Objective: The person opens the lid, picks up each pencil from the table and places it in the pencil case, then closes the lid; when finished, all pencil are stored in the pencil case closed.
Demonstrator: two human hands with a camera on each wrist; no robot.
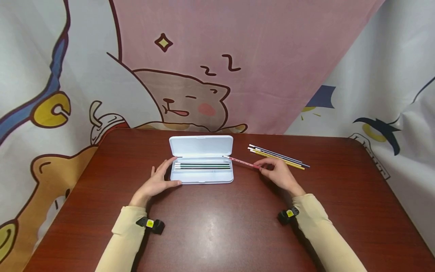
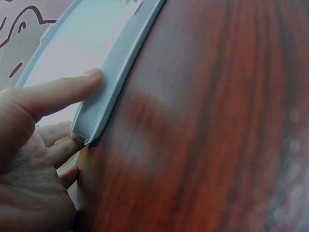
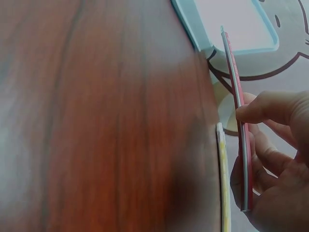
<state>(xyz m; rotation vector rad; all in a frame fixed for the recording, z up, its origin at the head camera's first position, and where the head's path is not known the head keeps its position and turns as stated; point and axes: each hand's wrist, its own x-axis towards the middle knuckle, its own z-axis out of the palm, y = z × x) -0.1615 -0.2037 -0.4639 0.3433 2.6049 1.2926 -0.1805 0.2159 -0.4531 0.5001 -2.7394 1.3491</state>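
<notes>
A pale blue pencil case (image 1: 193, 178) stands with its lid (image 1: 200, 146) raised at the back. Dark green pencils (image 1: 204, 166) with white ends lie lengthwise in its rear compartment. My left hand (image 1: 156, 184) holds the case's left end, thumb at the front corner and fingers at the back. In the left wrist view the thumb (image 2: 67, 92) rests on the case's edge. A red pencil (image 1: 242, 163) is pinched between the thumb and fingers of my right hand (image 1: 278, 174). Its white tip reaches over the case's right rear corner.
Right of the case, several blue pencils (image 1: 280, 154) and yellow pencils (image 1: 279, 159) lie in a loose slanted bunch, just behind my right hand. The brown wooden table (image 1: 210, 226) ends at a cartoon-printed cloth (image 1: 265, 94) at the back.
</notes>
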